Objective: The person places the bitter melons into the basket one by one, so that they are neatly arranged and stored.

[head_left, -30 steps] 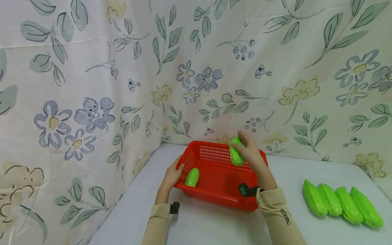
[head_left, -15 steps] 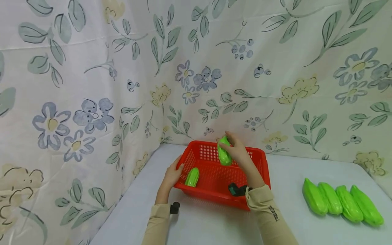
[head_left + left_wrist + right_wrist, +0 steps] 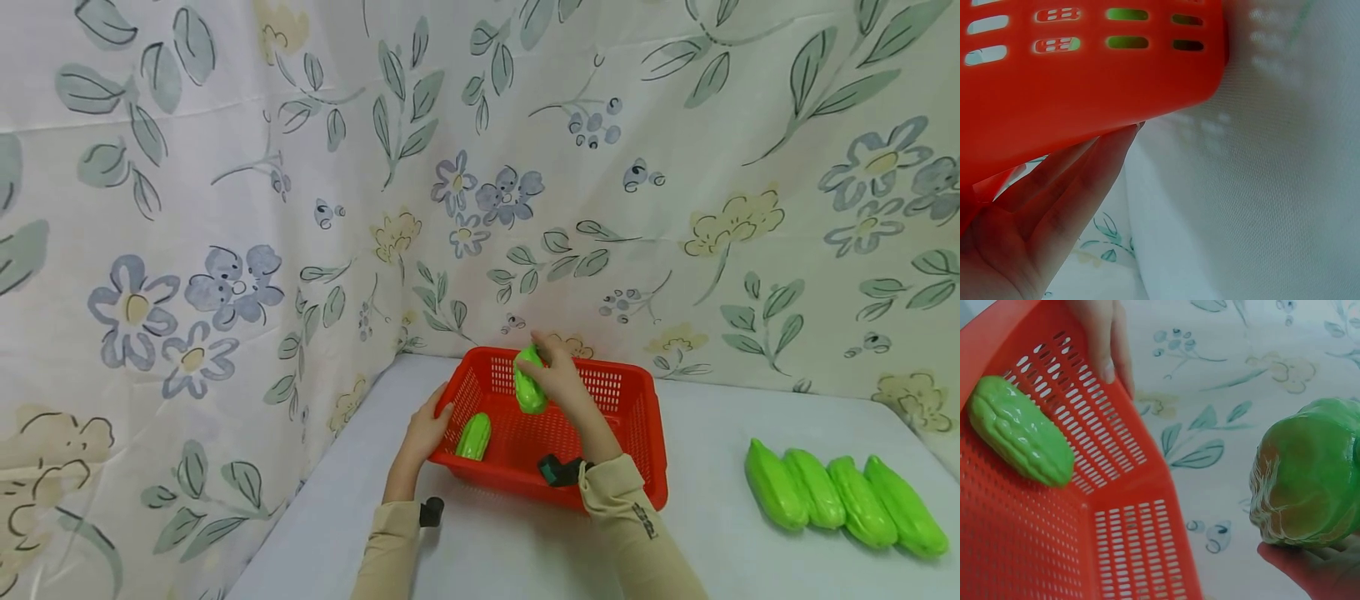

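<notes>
1. While your left hand (image 3: 426, 429) grips the left end of the red basket (image 3: 510, 482), thumb over the rim and fingers fairly straight outside, a loose pinch could let the basket slide on the desk (image 3: 705, 467) if something knocks it.

2. Inside, near the left wall, lies the lone green gourd (image 3: 474, 437). Tugging that rim upward would tilt the floor and could set the gourd rolling to your right.

3. Above the basket, toward its back wall, your right hand (image 3: 558, 375) is closed around the held gourd (image 3: 531, 396), with the lower end hanging free. Its surface looks slick and crinkled, so a weak grip could let it slip; too much height would make it bounce, and too far back would clip the rim.

4. Watch the wrist camera (image 3: 558, 471) on your right arm: dipping your forearm could catch the front rim and shove the basket.

5. Well apart on your right, the row of four gourds (image 3: 861, 502) lies closely packed, so a careless sweep of your sleeve (image 3: 637, 521) could scatter it.
</notes>
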The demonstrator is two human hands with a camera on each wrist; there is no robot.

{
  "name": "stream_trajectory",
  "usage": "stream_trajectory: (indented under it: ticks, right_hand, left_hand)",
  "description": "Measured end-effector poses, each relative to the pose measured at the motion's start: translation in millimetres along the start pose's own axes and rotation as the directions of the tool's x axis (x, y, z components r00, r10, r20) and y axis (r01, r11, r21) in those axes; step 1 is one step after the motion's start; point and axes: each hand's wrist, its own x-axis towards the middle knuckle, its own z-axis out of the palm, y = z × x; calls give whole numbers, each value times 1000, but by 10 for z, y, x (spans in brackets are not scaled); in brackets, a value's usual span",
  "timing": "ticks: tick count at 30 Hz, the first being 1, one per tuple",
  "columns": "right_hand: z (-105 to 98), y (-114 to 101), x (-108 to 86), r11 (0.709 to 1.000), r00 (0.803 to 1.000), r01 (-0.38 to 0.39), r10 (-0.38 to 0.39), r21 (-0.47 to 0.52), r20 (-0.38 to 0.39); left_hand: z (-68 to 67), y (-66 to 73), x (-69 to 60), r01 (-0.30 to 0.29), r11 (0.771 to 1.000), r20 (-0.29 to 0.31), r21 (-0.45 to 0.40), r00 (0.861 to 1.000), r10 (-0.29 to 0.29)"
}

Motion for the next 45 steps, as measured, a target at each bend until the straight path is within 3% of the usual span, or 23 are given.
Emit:
stream_trajectory:
  ticks: [12, 31, 45]
  right_hand:
    - [153, 74, 55, 999, 999, -50, 50, 14, 2]
    - [374, 158, 154, 998, 998, -37, 39, -46, 40]
    - [492, 264, 231, 992, 992, -97, 103, -77, 79]
  left_hand:
    - [0, 10, -11, 0, 1000, 3, -1, 1000, 0]
    - [-11, 16, -11, -7, 1000, 1, -7, 1000, 7]
    - [-3, -5, -4, -1, 1000, 8, -19, 1000, 1]
